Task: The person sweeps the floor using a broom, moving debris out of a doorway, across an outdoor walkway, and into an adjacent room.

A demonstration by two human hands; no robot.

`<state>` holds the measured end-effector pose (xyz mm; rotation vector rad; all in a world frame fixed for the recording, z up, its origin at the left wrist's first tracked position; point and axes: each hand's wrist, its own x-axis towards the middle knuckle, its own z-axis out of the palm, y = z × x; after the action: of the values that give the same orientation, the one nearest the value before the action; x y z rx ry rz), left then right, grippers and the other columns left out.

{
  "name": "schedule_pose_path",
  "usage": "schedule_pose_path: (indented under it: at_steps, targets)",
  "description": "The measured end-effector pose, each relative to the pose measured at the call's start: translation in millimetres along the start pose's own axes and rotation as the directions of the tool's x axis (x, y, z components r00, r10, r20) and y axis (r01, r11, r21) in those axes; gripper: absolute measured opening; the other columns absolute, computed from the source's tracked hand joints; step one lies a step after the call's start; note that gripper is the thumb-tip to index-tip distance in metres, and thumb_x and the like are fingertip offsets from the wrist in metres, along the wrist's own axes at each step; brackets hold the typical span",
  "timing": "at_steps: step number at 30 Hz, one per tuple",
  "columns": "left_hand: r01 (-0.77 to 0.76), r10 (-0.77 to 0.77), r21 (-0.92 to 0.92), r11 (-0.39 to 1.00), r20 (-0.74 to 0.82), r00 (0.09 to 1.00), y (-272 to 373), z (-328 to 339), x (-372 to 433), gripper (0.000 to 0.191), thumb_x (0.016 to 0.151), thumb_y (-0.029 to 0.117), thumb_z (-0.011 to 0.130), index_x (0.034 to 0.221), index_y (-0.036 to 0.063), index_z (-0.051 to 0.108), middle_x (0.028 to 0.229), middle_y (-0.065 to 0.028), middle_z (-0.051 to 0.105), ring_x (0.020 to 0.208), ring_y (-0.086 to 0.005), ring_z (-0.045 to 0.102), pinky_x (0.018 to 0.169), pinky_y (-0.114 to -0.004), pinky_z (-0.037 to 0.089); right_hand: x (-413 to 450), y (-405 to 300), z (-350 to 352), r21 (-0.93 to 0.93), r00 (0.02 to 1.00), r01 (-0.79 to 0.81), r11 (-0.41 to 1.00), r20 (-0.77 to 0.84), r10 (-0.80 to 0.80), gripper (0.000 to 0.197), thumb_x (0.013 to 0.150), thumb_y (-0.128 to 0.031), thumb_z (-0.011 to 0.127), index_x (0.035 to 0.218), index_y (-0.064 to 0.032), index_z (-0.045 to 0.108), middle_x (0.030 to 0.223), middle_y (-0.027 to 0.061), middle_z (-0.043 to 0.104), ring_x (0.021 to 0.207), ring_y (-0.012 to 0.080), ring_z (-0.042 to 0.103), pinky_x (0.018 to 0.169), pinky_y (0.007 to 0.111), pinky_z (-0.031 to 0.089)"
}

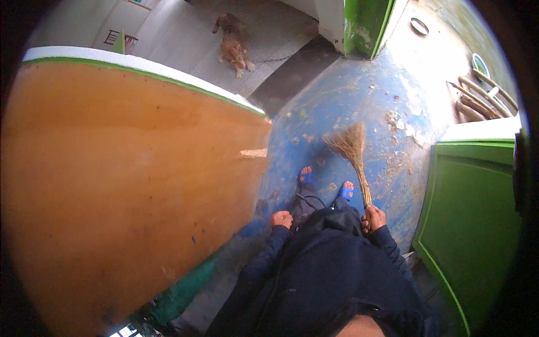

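Note:
A short straw hand broom (358, 162) is held by its bound handle in my right hand (373, 219). Its bristles fan out over the worn blue floor (324, 101), ahead of my feet in blue slippers (346, 191). My left hand (282, 219) is beside my left thigh with its fingers curled; nothing can be seen in it. Debris (396, 120) and dirt lie scattered on the floor to the right of the bristles. Whether the bristle tips touch the floor, I cannot tell.
An orange-brown wall panel (139, 168) stands at left, a green panel (471, 202) at right. Beyond a dark threshold (294, 80) lies a brown dog (233, 46) with a chain (276, 60). Wooden sticks (480, 101) and a round basin (480, 67) are at upper right.

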<state>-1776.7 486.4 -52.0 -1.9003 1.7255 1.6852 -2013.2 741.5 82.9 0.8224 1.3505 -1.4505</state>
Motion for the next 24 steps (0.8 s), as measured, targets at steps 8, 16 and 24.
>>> schedule_pose_path:
  at_steps: [8, 16, 24]
  targets:
    - [-0.336, 0.385, 0.758, 0.559, 0.122, 0.915, 42.3, 0.4, 49.4, 0.02, 0.063, 0.02, 0.053, 0.068, 0.0006, 0.057, 0.072, -0.0179, 0.056, 0.069, -0.0335, 0.054, 0.061, -0.039, 0.043, 4.0, -4.6, 5.0, -0.139, 0.999, 0.007, 0.99, -0.039, -0.012, 0.018, 0.077, -0.022, 0.042, 0.078, -0.0047, 0.046, 0.055, 0.0043, 0.043, 0.035, 0.0104, 0.036, 0.03, 0.023, 0.028]
    - [-0.416, 0.62, 0.653, 0.634, -0.107, 0.778, 108.7, -12.6, 144.9, 0.02, 0.059, 0.016, 0.053, 0.068, -0.0013, 0.049, 0.058, -0.0195, 0.051, 0.056, -0.032, 0.052, 0.051, -0.041, 0.04, 11.9, 18.0, -10.7, -0.42, 0.991, 0.136, 0.897, 0.053, -0.125, 0.027, 0.079, -0.023, 0.045, 0.094, -0.0008, 0.05, 0.054, 0.0045, 0.045, 0.039, 0.0111, 0.04, 0.035, 0.023, 0.032]
    - [-0.192, 0.337, 0.616, 0.764, -0.127, 0.933, 121.4, -29.6, 164.8, 0.037, 0.058, 0.02, 0.053, 0.089, -0.0008, 0.052, 0.088, -0.0238, 0.053, 0.085, -0.0385, 0.049, 0.075, -0.041, 0.04, 5.8, 21.5, 3.4, -0.276, 0.999, 0.044, 0.96, 0.024, -0.039, 0.026, 0.078, -0.025, 0.045, 0.092, -0.0028, 0.049, 0.053, 0.003, 0.043, 0.037, 0.0108, 0.039, 0.034, 0.024, 0.032]
